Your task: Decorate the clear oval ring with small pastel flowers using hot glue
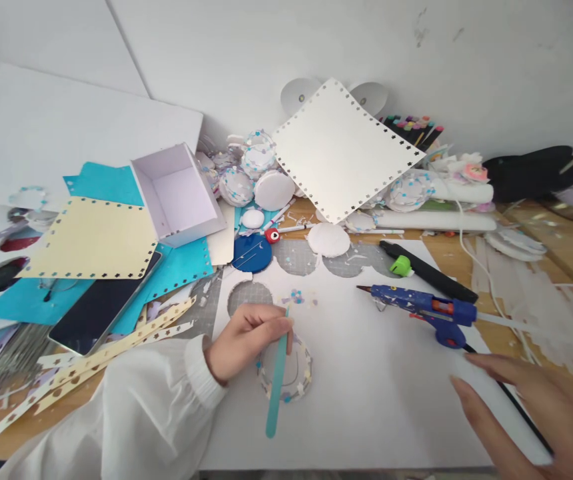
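My left hand [252, 339] pinches a flat teal stick [277, 387] between thumb and fingers. Its narrow upper end reaches to small blue, lilac and cream star cutouts [296, 297] on the white board [361, 400]. Under that hand and the stick lies a wire ring decorated with tiny stars [308, 373], partly covered. At the lower right, my right hand [526, 413] has its fingers apart and holds nothing visible. It is close to a blue hot glue gun [416, 303], which lies on its side with a clear glue stick in its back end.
Behind the glue gun are a black tool [431, 273] and a green cap [400, 266]. Further back stand star-edged white card [341, 153] and piled white discs [274, 191]. To the left are a pale box [179, 193], cream card [96, 240], a phone [104, 307] and punched paper strips [116, 360].
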Motion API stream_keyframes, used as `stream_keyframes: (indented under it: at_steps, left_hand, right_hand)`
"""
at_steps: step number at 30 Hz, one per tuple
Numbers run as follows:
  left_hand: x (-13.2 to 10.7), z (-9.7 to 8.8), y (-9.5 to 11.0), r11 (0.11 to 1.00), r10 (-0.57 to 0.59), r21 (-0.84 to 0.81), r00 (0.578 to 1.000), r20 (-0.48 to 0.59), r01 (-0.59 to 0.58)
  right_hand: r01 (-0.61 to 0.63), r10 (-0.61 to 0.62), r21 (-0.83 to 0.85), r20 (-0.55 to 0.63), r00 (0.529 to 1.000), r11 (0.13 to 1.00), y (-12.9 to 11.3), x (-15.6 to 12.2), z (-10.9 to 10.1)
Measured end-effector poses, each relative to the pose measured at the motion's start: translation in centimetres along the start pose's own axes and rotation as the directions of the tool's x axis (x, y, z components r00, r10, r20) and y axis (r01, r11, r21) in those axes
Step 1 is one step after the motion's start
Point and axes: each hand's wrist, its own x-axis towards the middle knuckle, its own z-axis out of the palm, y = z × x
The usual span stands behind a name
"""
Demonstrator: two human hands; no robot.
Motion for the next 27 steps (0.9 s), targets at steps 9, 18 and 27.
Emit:
stream_keyframes:
  at_steps: [9, 18, 27]
  left_hand:
    - [0.5, 0.4, 0.9, 0.966, -0.087, -0.254, 0.987, -0.136, 0.05]
    - [0.5, 0.7, 0.5, 0.963, -0.086, -0.266, 0.982, -0.168, 0.038]
    - [0.1, -0.3, 0.9, 0.939, 0.217, 0.295, 0.971, -0.105, -0.177]
  right_hand:
    - [0.671, -0.714, 0.254, 0.16, 0.681, 0.697, -9.5, 6.5, 5.8]
    - [0.881, -0.891, 0.148, 0.007, 0.454, 0.45, -10.7, 8.0, 9.7]
    - [0.459, -0.39, 0.459, -0.241, 0.889, 0.761, -7.1, 6.4, 10.0]
